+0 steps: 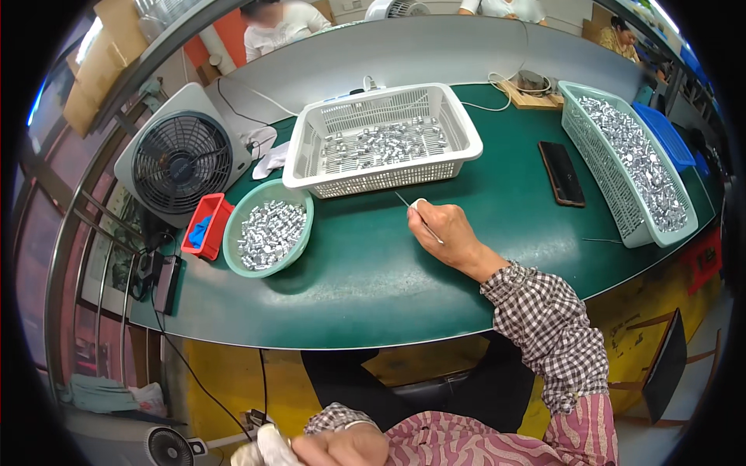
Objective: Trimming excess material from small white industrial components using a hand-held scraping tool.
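reporter: how far along is the work at this green, smooth-topped counter (373, 283)?

me: under way, i'd judge, with a tool in hand and small, shiny silver metal cylinders (266, 234) in three containers. some fill much of the pale green, round plastic bowl (308, 233) at my left; more lie scattered in the white, rectangular plastic basket (388, 181) ahead, its slatted floor showing between them. the rest are heaped along the pale green, long plastic basket (598, 175) at my right.

reporter: which are done and which are left?

me: i cannot tell; nothing visible marks finished pieces from waiting ones.

reporter: and the grip?

me: my right grip (449, 233), above the counter just in front of the white basket, is closed with thumb and fingers pinching a thin, straight metal tool (402, 200). its tip points toward that basket, apart from the cylinders. a small white piece shows at the fingertips; whether it is worn or held is unclear. i see no cylinder pinched there.

reporter: the other one?

me: my left grip (346, 446) is low by my body, cut by the lower edge, beside some white, soft-looking material (273, 446). whether it is clenched or released, i cannot tell.
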Motion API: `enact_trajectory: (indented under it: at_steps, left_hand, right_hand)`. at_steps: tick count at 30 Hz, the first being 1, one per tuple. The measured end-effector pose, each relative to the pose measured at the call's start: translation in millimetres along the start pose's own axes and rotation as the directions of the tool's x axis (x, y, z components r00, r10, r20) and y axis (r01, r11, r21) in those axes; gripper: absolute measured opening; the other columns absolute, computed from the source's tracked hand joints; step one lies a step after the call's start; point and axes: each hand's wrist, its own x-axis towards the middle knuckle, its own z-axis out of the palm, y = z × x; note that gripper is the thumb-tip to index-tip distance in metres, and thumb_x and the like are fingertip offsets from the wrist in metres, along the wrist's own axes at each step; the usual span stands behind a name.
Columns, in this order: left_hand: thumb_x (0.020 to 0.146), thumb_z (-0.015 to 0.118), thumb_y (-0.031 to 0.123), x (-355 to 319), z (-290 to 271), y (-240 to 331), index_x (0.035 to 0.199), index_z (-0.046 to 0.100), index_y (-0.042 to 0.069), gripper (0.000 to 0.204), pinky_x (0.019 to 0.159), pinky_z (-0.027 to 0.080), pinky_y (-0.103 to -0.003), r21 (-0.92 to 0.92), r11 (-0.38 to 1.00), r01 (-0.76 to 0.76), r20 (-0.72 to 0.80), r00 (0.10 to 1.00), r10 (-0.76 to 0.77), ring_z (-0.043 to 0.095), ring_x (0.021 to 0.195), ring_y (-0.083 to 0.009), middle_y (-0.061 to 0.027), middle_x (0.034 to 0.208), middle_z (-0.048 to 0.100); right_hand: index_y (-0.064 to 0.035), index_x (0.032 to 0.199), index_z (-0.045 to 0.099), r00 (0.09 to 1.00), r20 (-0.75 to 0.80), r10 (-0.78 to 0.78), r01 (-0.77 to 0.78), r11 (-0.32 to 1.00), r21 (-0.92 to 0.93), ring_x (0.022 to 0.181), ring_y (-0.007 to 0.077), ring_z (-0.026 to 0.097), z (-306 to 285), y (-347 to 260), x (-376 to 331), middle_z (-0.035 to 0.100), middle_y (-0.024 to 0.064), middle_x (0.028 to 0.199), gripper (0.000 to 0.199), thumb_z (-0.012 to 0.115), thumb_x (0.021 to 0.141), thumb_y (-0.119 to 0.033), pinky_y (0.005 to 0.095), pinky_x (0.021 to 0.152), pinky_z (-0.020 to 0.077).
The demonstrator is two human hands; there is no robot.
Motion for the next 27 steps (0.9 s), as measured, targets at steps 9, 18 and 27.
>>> enact_trajectory:
  at_steps: [9,18,27]
  left_hand:
    - [0.085,0.054,0.013,-6,8,8,0.129,0.039,0.008,0.047,0.048,0.041,-0.025,-0.098,0.994,0.050,-0.057,0.997,-0.056,0.048,0.060,-0.0126,-0.0075,0.103,0.052]
    - [0.084,0.056,0.016,-9,21,0,0.128,0.041,0.009,0.047,0.047,0.039,-0.024,0.025,0.991,-0.130,-0.302,0.944,0.132,0.048,0.059,-0.0137,-0.0083,0.100,0.053]
    - [0.085,0.055,0.017,-3,0,1,0.128,0.038,0.013,0.047,0.057,0.039,-0.025,-0.178,0.912,-0.370,-0.107,0.928,0.356,0.046,0.069,-0.0152,-0.0078,0.103,0.049]
  right_hand:
    - [0.0015,0.068,0.043,0.998,0.029,0.061,-0.061,0.998,0.002,0.040,0.0268,0.044,-5,1,-4,0.044,0.0140,0.050,0.019,0.051,0.085,-0.003,0.0351,0.041,0.0334]
    - [0.0015,0.068,0.045,0.992,0.070,0.101,-0.103,0.994,0.020,0.041,0.0231,0.046,-3,-1,-3,0.046,0.0129,0.050,0.018,0.050,0.085,-0.002,0.0333,0.040,0.0337]
    - [0.0009,0.069,0.048,0.987,0.102,0.120,-0.120,0.993,-0.013,0.040,0.0150,0.049,-1,8,-5,0.048,0.0073,0.049,0.017,0.048,0.086,-0.002,0.0278,0.039,0.0367]
